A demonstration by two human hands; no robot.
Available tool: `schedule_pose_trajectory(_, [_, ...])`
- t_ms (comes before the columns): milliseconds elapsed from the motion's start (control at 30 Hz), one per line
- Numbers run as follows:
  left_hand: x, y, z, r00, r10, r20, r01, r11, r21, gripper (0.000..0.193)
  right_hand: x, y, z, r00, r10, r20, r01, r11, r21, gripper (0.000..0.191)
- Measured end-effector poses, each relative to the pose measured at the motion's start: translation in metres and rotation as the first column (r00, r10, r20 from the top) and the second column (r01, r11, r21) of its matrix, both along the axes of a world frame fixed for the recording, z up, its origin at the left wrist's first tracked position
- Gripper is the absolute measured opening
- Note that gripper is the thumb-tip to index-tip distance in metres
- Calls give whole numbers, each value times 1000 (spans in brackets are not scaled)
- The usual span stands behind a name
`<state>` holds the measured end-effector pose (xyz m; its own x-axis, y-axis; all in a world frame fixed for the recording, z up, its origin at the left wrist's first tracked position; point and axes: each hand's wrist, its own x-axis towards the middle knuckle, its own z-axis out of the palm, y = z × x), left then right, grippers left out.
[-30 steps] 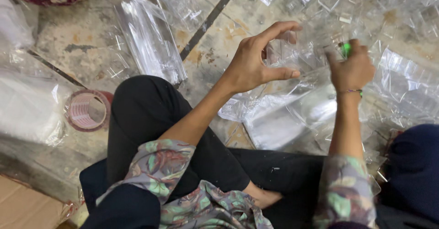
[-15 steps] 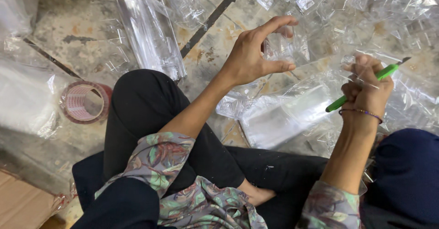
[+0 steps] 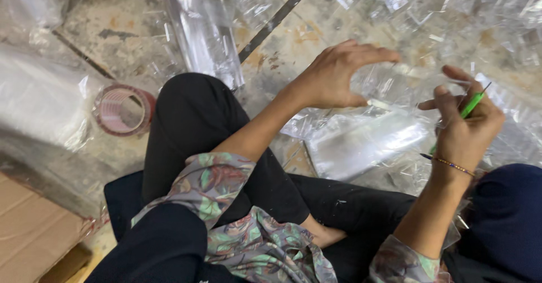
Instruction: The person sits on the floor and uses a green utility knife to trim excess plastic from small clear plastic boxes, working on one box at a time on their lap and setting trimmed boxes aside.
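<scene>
My left hand [image 3: 333, 77] sits at 12 o'clock from my raised knee, grip curved around a small clear plastic piece [image 3: 379, 85], thumb under, fingers arched over. My right hand [image 3: 466, 122], at 3 o'clock from the left, has its grip pressed together on a green pen [image 3: 467, 109], tip pointing to 1 o'clock. Between both hands a flat clear bag [image 3: 361, 142] lies on the floor [image 3: 113, 29]. A roll of red tape [image 3: 121, 110] rests at 9 o'clock, beside heaped clear wrappers [image 3: 206, 29].
</scene>
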<state>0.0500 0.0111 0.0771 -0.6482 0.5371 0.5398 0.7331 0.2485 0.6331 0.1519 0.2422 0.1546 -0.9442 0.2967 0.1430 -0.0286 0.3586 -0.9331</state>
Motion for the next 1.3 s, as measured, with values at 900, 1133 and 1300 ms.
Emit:
schedule_pose_trajectory(900, [-54,-27,-29,916,20,401,-179,915,362,77,-39,-91,-66,916,380,131,-389,920,50,72])
schedule_pose_trajectory(1133, [-51,-5,-53,971,119,207,-136,988,71,72,-42,-76,-103,863,500,76,-503,864,25,77])
schedule_pose_trajectory(1300, [-47,2,-48,922,222,317,-256,964,70,89,-58,-78,-165,859,346,376,-444,870,213,59])
